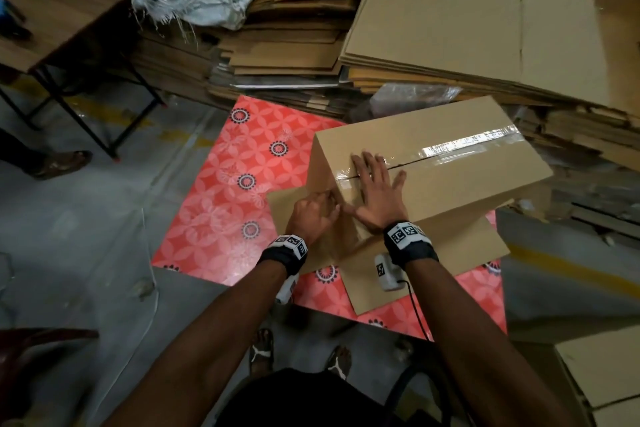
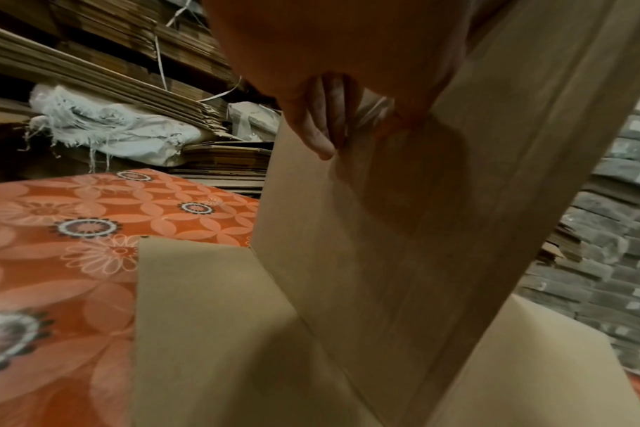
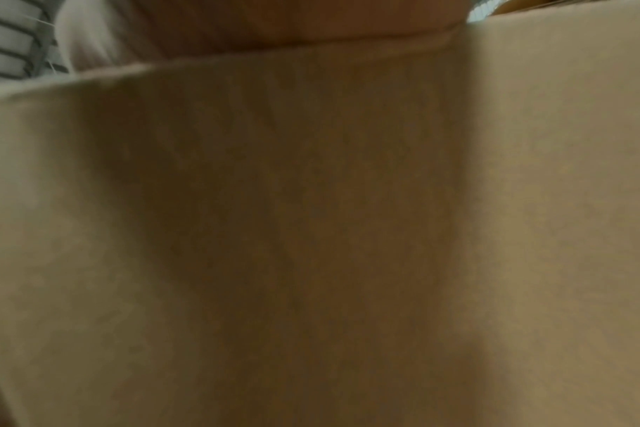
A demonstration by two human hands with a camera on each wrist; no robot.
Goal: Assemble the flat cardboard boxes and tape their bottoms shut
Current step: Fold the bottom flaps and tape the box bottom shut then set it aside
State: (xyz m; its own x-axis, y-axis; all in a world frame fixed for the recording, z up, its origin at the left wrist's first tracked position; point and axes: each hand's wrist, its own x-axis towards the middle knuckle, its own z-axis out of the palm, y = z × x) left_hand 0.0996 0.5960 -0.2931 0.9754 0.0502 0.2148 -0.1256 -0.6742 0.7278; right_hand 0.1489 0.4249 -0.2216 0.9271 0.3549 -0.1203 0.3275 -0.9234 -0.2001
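A brown cardboard box (image 1: 450,191) stands bottom-up on a red flowered mat (image 1: 214,201), its lower flaps (image 1: 433,260) spread flat on the mat. A strip of clear tape (image 1: 467,146) runs along the seam on top. My right hand (image 1: 374,180) lies flat with spread fingers on the near end of the taped seam. My left hand (image 1: 322,208) is at the box's near side wall, with fingers (image 2: 322,130) curled on the tape's end (image 2: 371,105) against the wall (image 2: 384,245). The right wrist view is filled by blurred cardboard (image 3: 311,231).
Tall stacks of flat cardboard (image 1: 467,35) and a white sack (image 1: 194,0) lie behind the mat. A wooden table (image 1: 52,10) stands at far left, with another person's foot (image 1: 62,163) beside it. Another box (image 1: 606,367) sits at lower right, a dark red chair (image 1: 27,350) at lower left.
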